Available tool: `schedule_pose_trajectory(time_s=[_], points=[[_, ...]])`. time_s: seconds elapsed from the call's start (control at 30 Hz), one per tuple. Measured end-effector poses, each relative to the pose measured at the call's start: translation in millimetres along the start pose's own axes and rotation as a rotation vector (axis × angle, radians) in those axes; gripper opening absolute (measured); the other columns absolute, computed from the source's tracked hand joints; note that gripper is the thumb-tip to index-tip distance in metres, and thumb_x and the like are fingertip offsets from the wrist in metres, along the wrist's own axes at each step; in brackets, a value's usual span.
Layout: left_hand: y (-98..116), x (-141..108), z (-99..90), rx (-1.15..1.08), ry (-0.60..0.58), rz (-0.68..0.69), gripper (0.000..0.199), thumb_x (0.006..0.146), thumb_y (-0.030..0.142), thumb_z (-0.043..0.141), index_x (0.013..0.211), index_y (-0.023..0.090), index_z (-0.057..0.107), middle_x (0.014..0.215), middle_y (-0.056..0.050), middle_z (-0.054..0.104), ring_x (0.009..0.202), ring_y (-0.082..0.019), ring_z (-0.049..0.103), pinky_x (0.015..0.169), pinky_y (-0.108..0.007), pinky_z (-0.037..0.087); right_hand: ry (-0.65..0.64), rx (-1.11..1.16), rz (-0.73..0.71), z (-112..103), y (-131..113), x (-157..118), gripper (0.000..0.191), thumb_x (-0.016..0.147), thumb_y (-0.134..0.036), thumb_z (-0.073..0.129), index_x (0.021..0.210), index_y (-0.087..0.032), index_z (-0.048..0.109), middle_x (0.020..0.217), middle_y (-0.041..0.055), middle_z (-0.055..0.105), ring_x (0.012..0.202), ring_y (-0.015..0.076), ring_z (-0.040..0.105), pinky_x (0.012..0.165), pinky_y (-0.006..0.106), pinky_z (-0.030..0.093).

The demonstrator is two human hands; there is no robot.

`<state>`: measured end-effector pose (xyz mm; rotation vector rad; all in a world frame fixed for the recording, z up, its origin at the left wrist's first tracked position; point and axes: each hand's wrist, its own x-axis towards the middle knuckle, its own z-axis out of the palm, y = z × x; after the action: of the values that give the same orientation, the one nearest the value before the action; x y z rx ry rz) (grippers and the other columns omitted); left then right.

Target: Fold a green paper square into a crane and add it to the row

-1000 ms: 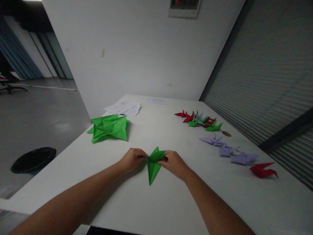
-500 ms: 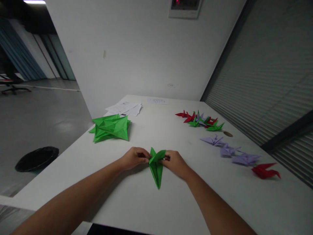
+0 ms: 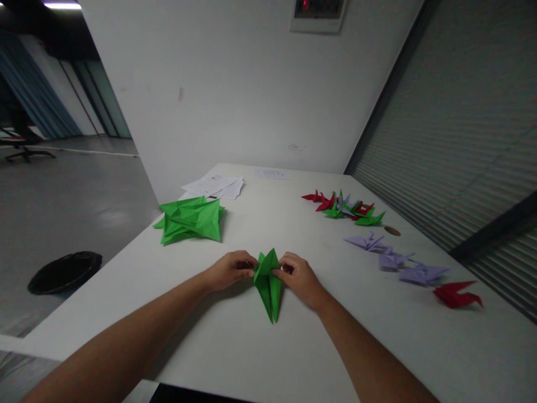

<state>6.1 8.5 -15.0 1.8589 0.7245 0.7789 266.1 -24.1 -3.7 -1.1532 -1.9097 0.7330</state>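
So, going by the head view, probably about midway through the folding. Got one green paper piece at the near middle of the white table, pinched along its left edge by the left hand and along its right by the right hand, thumb pressed on the front there. Can't make out the fingertips behind. Already creased into two narrow points aimed at the near side, with a broad flap up at the far end. Nothing bird-shaped yet, so likely a few folds left. Over on the left, a pile of green paper, creased but flatter and wider, so seemingly less worked. Over on the right, finished-looking stuff: three purple birds and a red bird in a row, plus a mixed cluster of red, green and purple farther off, too tangled to count.
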Motion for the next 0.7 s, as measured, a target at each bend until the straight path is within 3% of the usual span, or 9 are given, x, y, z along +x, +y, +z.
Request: schedule_pose_trajectory(time_s=[0.17,0.7], points=[[5,-1,-0.3,-0.128,-0.068,0.008,0.038,0.084,0.047,0.08,0.102,0.015,0.079,0.098,-0.009,0.067,0.086,-0.018,0.065,0.081,-0.031,0.053,0.041,0.019,0.012,-1,4,0,0.014,0.085,-0.023,0.072,0.073,-0.019,0.065,0.073,-0.0014,0.053,0.068,0.0156,0.051,0.063,0.028,0.038],[1,0,11.2,-0.305,0.018,-0.099,0.034,0.074,0.039,0.088,0.092,0.012,0.077,0.086,-0.006,0.071,0.076,-0.016,0.063,0.074,-0.03,0.05,0.031,0.078,0.065,8,0,-1,0.023,0.083,-0.034,0.07,0.07,-0.021,0.056,0.07,-0.0013,0.053,0.065,0.0156,0.048,0.06,0.028,0.039]])
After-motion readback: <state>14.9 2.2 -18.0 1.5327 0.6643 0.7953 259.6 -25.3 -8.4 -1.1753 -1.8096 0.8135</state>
